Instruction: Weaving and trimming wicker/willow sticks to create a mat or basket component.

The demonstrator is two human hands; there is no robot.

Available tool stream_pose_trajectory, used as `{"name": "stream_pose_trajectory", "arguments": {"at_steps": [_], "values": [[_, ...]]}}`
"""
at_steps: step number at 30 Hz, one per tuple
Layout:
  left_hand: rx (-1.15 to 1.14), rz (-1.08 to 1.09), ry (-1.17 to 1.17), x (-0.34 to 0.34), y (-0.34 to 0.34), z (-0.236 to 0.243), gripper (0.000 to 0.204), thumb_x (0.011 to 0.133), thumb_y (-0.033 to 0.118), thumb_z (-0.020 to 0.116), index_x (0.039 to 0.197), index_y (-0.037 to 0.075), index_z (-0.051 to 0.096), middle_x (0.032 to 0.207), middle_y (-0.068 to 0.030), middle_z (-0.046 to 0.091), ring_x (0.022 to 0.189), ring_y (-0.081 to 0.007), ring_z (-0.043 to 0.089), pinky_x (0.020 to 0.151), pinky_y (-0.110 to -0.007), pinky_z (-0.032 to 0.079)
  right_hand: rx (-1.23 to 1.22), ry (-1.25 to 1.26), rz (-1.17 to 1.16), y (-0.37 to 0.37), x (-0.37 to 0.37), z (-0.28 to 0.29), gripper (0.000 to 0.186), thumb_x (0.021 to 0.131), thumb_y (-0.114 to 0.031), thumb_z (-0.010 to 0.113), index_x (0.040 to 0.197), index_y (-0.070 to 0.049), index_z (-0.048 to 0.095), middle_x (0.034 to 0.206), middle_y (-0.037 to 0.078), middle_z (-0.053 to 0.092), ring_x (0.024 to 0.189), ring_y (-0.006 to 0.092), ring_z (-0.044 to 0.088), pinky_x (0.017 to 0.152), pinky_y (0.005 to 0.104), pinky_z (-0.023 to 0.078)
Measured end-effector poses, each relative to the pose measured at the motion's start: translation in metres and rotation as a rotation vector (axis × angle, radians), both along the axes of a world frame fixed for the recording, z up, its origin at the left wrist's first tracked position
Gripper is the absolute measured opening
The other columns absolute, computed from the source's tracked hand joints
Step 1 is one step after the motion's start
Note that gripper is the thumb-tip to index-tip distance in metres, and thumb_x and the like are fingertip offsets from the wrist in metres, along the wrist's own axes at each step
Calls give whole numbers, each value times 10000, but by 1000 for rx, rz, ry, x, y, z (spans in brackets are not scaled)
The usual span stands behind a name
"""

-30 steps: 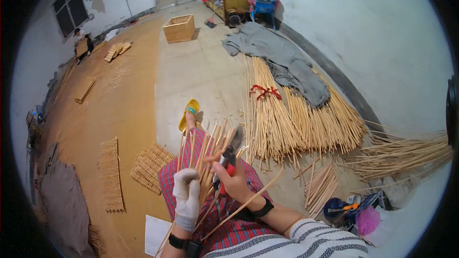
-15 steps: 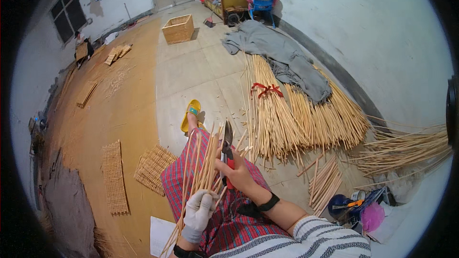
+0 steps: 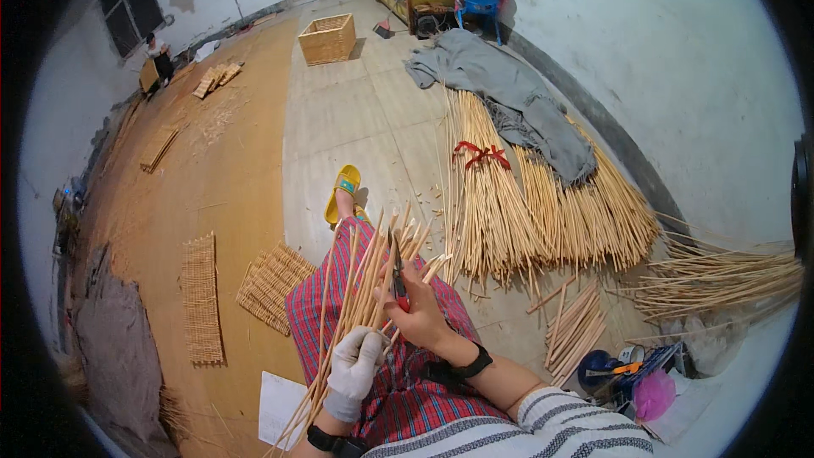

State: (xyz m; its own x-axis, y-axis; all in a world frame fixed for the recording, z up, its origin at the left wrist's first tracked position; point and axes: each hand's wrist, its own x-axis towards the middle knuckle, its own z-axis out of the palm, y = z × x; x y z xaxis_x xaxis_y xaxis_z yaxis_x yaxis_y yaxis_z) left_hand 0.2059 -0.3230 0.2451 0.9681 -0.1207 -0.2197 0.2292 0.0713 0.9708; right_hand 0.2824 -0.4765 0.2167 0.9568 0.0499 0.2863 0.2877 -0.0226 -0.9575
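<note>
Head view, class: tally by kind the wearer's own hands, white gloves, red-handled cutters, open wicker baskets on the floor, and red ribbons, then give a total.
Wearer's hands: 2 (left hand, right hand)
White glove: 1
Red-handled cutters: 1
Open wicker basket: 1
Red ribbon: 1
Total: 6

Bright light is spread evenly. A soft shadow [image 3: 358, 48] is cast beside the square tan woven basket [image 3: 327, 42], upper middle. At the right, the smooth white wall's [image 3: 670, 59] foot is bent. The corners are covered in black.
</note>
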Motion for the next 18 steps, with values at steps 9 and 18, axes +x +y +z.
{"name": "stream_pose_trajectory", "arguments": {"at_steps": [9,18], "values": [[39,93,-18,12,-2,-5,139,1028,166,591,1075,37,614,750,14,568,587,-40,482,535,-207,384,256,433,81,-16,9,-6,211,982,-228,657,1078,-50,596,758,-11,608,723,136,608,670,298,479],[1374,-174,-592,-26,18,-38,1322,586,427,932,1597,70,159,1618,-277,184,1497,-479,175,1210,-612,173,-1,382,-243,-191,48,-138,339,954,-347,667,1106,-51,606,788,46,635,739,171,628,690,343,504]]}}
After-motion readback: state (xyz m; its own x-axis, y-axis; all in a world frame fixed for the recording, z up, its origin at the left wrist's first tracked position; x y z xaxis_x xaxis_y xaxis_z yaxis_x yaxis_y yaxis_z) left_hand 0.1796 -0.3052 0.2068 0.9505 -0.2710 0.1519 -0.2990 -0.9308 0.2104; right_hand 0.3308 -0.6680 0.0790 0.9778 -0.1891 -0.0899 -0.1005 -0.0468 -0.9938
